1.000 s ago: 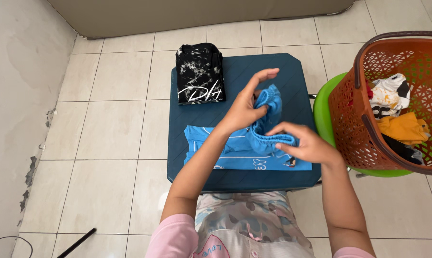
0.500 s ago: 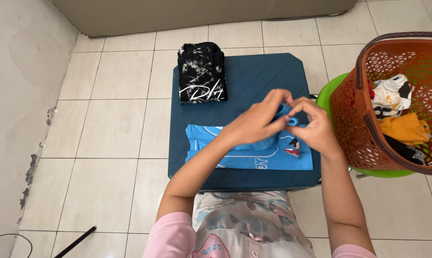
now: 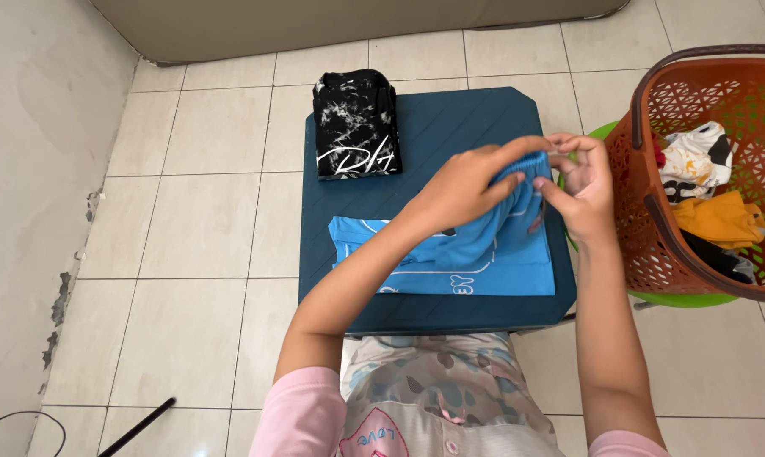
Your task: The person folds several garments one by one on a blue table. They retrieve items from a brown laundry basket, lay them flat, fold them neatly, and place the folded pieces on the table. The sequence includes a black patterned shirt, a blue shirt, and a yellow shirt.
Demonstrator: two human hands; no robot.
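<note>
Fingers (image 3: 518,161) of my left hand (image 3: 467,186) closed over the top edge of the small blue garment (image 3: 492,233); right hand (image 3: 581,190) pinches the same edge at 3 o'clock. Garment is lifted slightly, draped over the flat blue shirt (image 3: 416,262) on the dark blue worktop (image 3: 450,127). Folded black-and-white shirt (image 3: 355,125) at 10 o'clock, orange basket (image 3: 645,211) at 3 o'clock. Judgement: keep the edge taut and level between both hands, align the corners, lay it flat without dragging the shirt beneath.
</note>
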